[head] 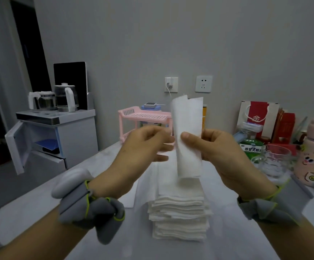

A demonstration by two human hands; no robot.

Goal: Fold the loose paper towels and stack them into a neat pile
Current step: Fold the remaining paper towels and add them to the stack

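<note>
**A:** so where's the towel at right now?

**B:** dead centre of the frame. The right hand (225, 156) is pinching a folded paper towel (188, 139), thumb in front, holding it upright above the pile (178, 216), which sits lower centre on the white table (30, 218).

**A:** and the left hand (144, 147)?

**B:** its fingers are right at the towel's left edge, but blurry. Can't tell if it's gripping. There's a pink rack (144, 117) behind.

head view | I see the right hand (221, 152) pinching a folded paper towel (188, 132) upright, thumb on its near face | left hand (143, 147) just beside the towel's left edge, fingers blurred, contact unclear to me | stack of folded towels (178, 218) on white table (39, 212) below | glass mug (272, 160) at right, pink rack (144, 117) behind
</note>
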